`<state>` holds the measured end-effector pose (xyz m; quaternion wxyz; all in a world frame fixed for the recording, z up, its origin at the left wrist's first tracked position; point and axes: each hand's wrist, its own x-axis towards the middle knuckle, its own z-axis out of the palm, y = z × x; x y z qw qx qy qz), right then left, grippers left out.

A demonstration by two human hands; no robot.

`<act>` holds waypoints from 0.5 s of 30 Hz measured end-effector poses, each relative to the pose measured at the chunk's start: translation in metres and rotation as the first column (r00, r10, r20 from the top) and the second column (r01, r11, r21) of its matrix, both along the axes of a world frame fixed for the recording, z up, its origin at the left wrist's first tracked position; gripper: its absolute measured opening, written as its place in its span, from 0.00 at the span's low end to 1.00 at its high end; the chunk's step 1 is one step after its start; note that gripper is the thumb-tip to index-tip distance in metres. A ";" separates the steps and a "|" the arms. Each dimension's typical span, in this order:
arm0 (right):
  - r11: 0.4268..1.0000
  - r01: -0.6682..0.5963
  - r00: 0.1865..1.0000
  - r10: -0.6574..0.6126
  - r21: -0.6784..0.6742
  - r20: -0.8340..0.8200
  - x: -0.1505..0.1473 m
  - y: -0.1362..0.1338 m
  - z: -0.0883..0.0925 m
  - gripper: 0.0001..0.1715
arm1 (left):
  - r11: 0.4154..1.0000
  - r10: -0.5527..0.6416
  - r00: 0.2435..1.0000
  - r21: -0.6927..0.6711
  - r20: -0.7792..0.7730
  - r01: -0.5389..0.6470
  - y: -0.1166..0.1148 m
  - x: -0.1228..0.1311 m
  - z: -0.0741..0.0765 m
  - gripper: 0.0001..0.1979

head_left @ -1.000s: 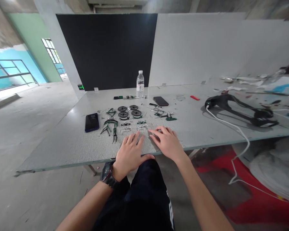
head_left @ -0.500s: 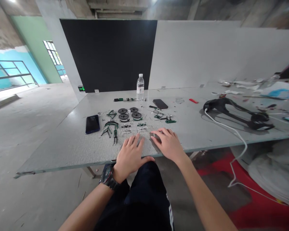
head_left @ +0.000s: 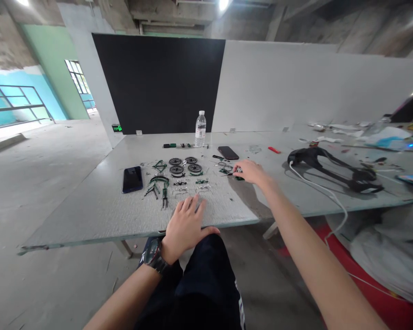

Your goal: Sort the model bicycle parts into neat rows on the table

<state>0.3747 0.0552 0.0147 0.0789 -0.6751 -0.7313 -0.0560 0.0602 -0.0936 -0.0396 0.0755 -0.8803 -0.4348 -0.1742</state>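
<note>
"What's changed?"

"The left hand [head_left: 184, 224] hasn't budged. It lies flat at the near edge of the desk [head_left: 89, 215], fingers spread, grip open and holding nothing. The right hand [head_left: 253, 172] has left its side and gone out past the wheels [head_left: 184, 165] to the small parts [head_left: 223, 166]."

"And the green piece [head_left: 240, 178]?"

"It's on the desk under that hand's fingertips, just beside the small parts and nearer us than the phone [head_left: 228, 152]. Only a sliver shows, so I can't tell which way its length runs."

"The hand itself?"

"The arm is stretched nearly straight, palm down, fingers curled onto the parts. I can't tell whether the grip has closed on anything."
</note>
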 end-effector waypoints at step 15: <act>0.991 -0.062 0.995 0.070 0.115 -0.070 0.006 0.003 -0.025 0.16 | 1.000 0.005 1.000 -0.001 -0.016 -0.005 0.000 -0.001 0.001 0.48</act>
